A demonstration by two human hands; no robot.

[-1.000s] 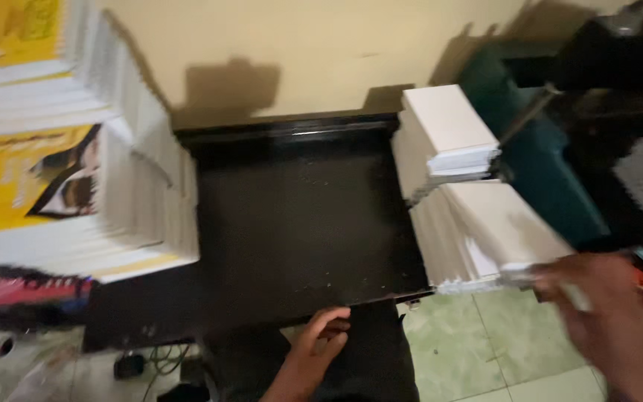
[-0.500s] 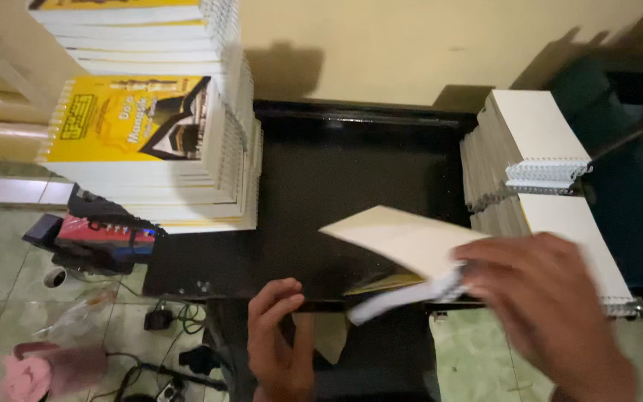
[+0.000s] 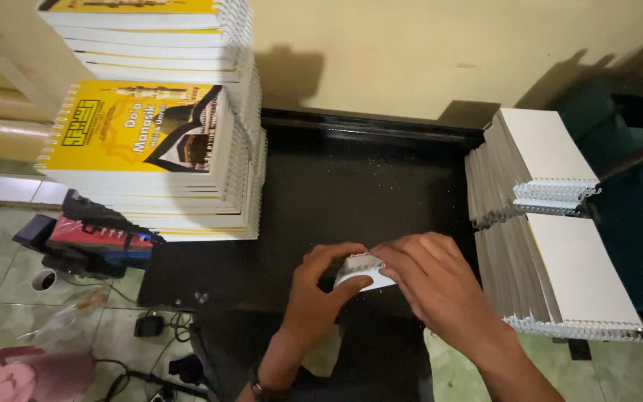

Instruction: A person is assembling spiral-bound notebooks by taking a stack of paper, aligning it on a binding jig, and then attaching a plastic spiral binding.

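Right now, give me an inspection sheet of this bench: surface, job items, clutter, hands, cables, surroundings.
Surface: black table, middle bare, pale specks scattered on it.
Job's things: small white spiral-bound booklet at the front edge, mostly covered by the hands.
Clutter: tall stacks of yellow-cover spiral books on the left; two stacks of white spiral-bound booklets on the right.
Hands: left hand grips the booklet's left end; right hand lies over its right part.
Cables: dark cables and a small adapter on the floor.
Surroundings: beige wall, green tiled floor, red and black device, pink object, teal machine at right.
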